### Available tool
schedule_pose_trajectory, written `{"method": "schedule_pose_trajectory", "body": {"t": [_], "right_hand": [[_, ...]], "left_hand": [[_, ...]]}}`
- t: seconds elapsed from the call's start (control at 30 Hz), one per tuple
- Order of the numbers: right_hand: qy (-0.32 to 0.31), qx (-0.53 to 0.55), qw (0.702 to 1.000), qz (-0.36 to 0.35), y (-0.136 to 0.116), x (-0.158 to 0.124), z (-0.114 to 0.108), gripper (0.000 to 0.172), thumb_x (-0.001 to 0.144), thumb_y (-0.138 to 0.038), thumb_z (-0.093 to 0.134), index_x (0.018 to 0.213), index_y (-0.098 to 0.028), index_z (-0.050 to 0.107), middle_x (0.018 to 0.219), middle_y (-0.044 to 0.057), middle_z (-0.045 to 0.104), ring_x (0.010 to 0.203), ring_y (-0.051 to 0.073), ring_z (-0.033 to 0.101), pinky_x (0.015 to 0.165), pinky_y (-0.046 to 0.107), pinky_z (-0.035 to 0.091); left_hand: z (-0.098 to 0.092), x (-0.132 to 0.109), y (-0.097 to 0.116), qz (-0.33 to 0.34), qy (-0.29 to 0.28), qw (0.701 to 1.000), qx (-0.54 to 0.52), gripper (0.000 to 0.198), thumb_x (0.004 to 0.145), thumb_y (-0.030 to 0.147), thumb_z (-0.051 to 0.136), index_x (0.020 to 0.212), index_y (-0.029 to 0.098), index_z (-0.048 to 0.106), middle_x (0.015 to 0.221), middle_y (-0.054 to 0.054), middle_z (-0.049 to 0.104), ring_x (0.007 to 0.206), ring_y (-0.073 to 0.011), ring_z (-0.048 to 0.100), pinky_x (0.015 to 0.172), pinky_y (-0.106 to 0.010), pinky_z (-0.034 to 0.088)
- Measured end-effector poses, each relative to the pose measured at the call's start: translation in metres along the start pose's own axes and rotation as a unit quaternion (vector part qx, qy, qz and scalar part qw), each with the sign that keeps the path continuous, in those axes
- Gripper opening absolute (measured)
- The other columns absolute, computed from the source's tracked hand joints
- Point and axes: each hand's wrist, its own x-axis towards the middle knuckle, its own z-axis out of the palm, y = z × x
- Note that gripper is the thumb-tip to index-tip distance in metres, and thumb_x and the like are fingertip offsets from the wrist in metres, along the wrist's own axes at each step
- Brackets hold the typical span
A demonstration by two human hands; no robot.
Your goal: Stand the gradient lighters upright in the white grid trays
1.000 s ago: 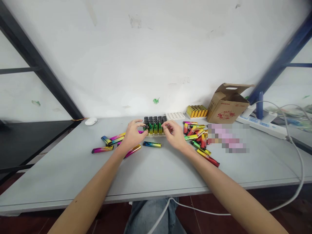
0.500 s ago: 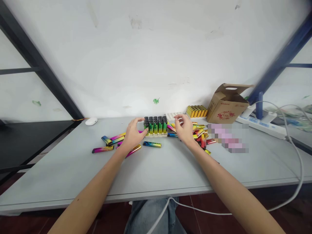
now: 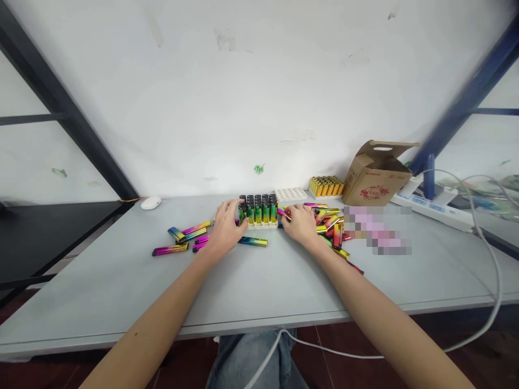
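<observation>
— Where are your hands right now?

— My left hand (image 3: 226, 229) is pressed against the left end of the tray of lighters (image 3: 258, 212), fingers loosely curved and wrapped round nothing. The tray sits mid-worktop (image 3: 259, 286), back toward the wall, its lighters upright with black caps on top.

— And the other one?

— My right hand (image 3: 300, 224) is at the tray's right end, fingertips down among the loose lighters (image 3: 332, 222). Pinching one or not? Can't tell, my own knuckles hide it.

— What could go wrong from here?

— I'd say a nudge from either side could topple the standing rows, because they're packed tight in a light tray. That heap on the right also looks slick, so a careless sweep could send one skidding toward the worktop's edge.

— Any writing you can read?

— The cardboard box (image 3: 375, 174) has a red print and small red characters, too small to make out. I can't read anything on the lighters either.
</observation>
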Motion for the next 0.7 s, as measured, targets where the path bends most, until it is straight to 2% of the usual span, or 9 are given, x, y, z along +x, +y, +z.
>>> {"method": "schedule_pose_trajectory", "body": {"t": [0.33,0.47,0.63,0.7], "right_hand": [[0.012,-0.006,0.999,0.034,0.005,0.006,-0.013,0.024,0.088,-0.026,0.048,0.101,-0.02,0.068,0.101,0.009,0.07,0.098,0.026,0.06,0.084,0.035,0.037],[0.001,0.0,0.999,0.041,0.009,0.008,-0.015,0.027,0.09,-0.033,0.05,0.105,-0.019,0.068,0.106,0.012,0.07,0.101,0.027,0.06,0.087,0.037,0.037],[0.043,0.039,0.996,0.071,0.019,0.015,-0.017,0.034,0.089,-0.033,0.048,0.113,-0.016,0.066,0.11,0.013,0.069,0.106,0.029,0.059,0.091,0.038,0.039],[0.056,0.05,0.996,0.054,0.023,0.017,-0.016,0.033,0.089,-0.032,0.049,0.111,-0.015,0.066,0.11,0.013,0.068,0.107,0.029,0.059,0.093,0.038,0.04]], "left_hand": [[0.006,-0.001,-0.005,-0.01,0.004,0.999,0.03,0.048,0.084,0.023,0.058,0.131,0.022,0.046,0.13,-0.011,0.051,0.126,-0.0296,0.046,0.106,-0.047,0.039],[0.007,-0.002,-0.006,-0.01,0.004,0.999,0.036,0.05,0.085,0.024,0.058,0.133,0.021,0.045,0.13,-0.011,0.051,0.125,-0.0304,0.046,0.106,-0.048,0.04],[0.009,-0.002,-0.004,-0.012,0.01,0.999,0.039,0.048,0.085,0.024,0.056,0.132,0.02,0.046,0.128,-0.012,0.052,0.124,-0.0309,0.046,0.105,-0.049,0.04],[0.009,-0.002,-0.003,-0.012,0.015,0.999,0.039,0.047,0.085,0.022,0.055,0.131,0.02,0.047,0.128,-0.012,0.052,0.124,-0.0309,0.046,0.104,-0.049,0.041]]}}
